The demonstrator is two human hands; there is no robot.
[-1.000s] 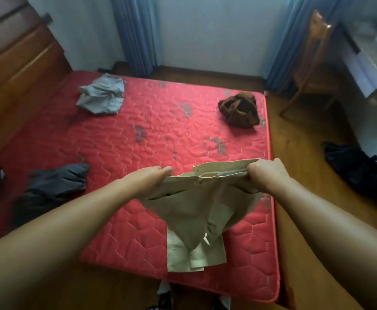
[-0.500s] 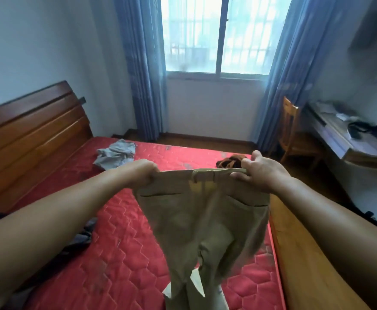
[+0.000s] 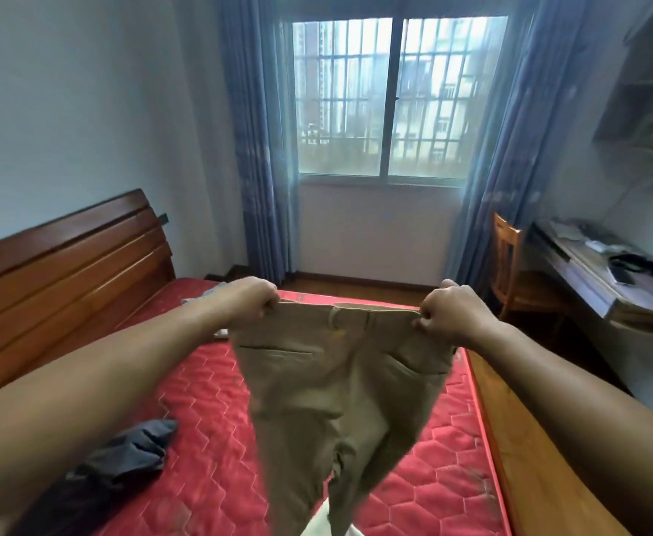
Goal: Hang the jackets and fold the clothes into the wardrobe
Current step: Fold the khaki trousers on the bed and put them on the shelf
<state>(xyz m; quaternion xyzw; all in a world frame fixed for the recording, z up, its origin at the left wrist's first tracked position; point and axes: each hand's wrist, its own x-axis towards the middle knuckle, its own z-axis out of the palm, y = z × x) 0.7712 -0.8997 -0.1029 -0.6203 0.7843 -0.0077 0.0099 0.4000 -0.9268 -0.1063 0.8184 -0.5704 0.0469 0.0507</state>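
A pair of khaki trousers (image 3: 336, 396) hangs in the air over the red mattress (image 3: 208, 384), held up by the waistband. My left hand (image 3: 249, 299) grips the waistband's left end and my right hand (image 3: 446, 313) grips its right end, stretching it flat between them. The trouser legs drop down out of the bottom of the view. A dark grey garment (image 3: 123, 458) lies crumpled on the mattress at the lower left. A bit of a light grey garment (image 3: 210, 294) peeks out behind my left wrist.
A wooden headboard (image 3: 65, 265) lines the left wall. Ahead is a barred window (image 3: 394, 98) with blue curtains. A wooden chair (image 3: 510, 265) and a cluttered desk (image 3: 603, 288) stand at the right, with wall shelves (image 3: 650, 110) above. The wooden bed frame (image 3: 518, 431) runs along the mattress's right side.
My hands have lifted the trousers higher and pulled the waistband wider, so the legs hang down. The view has tilted up from the bed toward the window.
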